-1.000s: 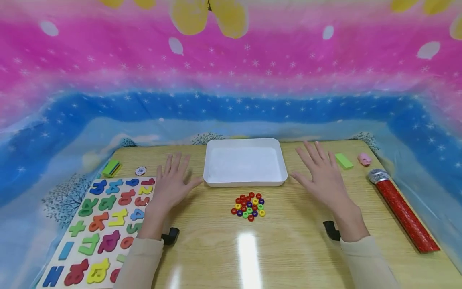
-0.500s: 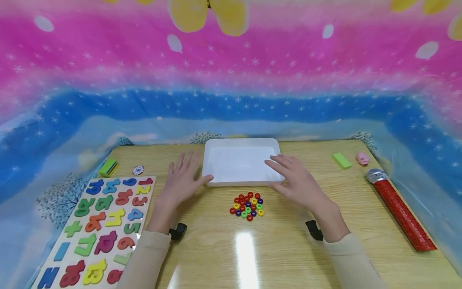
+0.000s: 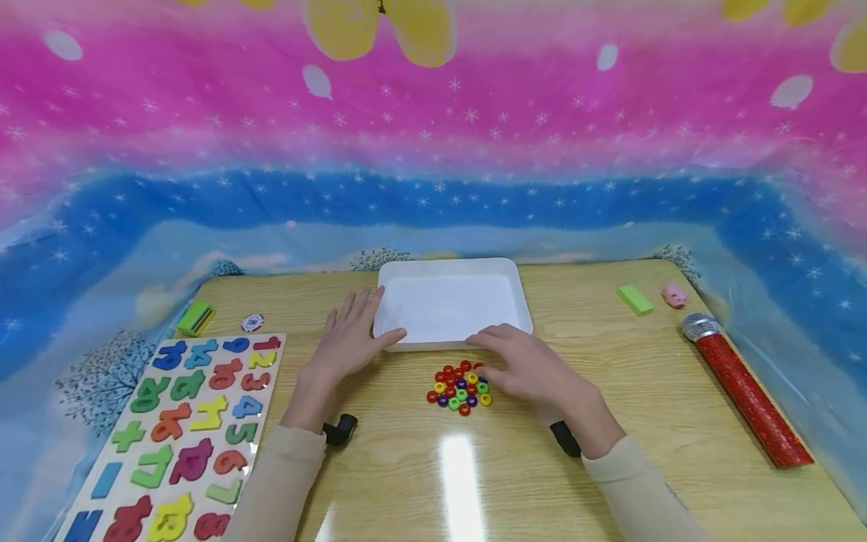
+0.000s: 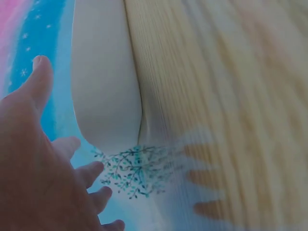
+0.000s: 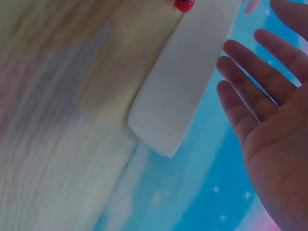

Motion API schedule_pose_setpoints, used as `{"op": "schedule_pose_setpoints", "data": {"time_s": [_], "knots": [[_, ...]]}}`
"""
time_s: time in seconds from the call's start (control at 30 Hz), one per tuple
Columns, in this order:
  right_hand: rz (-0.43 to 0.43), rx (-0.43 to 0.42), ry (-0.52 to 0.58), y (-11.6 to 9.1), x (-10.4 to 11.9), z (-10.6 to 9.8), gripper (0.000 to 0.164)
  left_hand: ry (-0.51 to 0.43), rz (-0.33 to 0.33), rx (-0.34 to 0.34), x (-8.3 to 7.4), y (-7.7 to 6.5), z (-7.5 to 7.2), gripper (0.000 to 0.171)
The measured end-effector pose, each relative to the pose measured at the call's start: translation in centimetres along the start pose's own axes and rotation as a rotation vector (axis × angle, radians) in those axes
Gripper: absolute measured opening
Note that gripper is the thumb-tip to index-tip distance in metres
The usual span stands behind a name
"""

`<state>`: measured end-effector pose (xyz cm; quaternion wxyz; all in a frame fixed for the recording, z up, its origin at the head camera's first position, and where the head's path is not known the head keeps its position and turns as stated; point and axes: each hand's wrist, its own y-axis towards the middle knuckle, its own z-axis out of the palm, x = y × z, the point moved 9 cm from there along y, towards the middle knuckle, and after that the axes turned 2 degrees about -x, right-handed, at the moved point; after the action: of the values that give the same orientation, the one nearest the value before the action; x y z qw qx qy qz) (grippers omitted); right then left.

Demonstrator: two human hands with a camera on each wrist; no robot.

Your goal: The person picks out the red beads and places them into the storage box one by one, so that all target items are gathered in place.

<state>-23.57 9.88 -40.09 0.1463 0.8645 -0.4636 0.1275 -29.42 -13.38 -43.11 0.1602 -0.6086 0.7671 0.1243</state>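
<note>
A small cluster of ring-shaped beads (image 3: pixel 462 394) in red, yellow, green and purple lies on the wooden table. Behind it stands a white rectangular tray (image 3: pixel 450 301) with nothing inside. My left hand (image 3: pixel 347 342) is spread beside the tray's left side, thumb near its front left corner; whether it touches is unclear. Over the tray's front right edge and the right of the cluster hovers my right hand (image 3: pixel 531 366), fingers extended and holding nothing. The right wrist view shows the tray's wall (image 5: pixel 168 82) and a red bead (image 5: pixel 184 5) beyond those fingers.
On the left lies a number puzzle board (image 3: pixel 254 354), with a poker chip (image 3: pixel 253 323) and a green block-like item (image 3: pixel 195 318) behind it. On the right are a light green block (image 3: pixel 635 299), a pink pig figure (image 3: pixel 674 295) and a red toy microphone (image 3: pixel 752 399).
My right hand has moved left and inward from beside the tray to its front right edge by the beads. My left hand has shifted slightly right, toward the tray.
</note>
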Motion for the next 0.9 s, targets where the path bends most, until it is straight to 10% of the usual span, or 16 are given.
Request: {"op": "schedule_pose_setpoints", "data": {"time_s": [0.9], "knots": [[0.052,0.028,-0.096,1.0,-0.4,3.0,0.016,0.012,-0.054,0.100,1.0,0.5,1.4,0.100]]}}
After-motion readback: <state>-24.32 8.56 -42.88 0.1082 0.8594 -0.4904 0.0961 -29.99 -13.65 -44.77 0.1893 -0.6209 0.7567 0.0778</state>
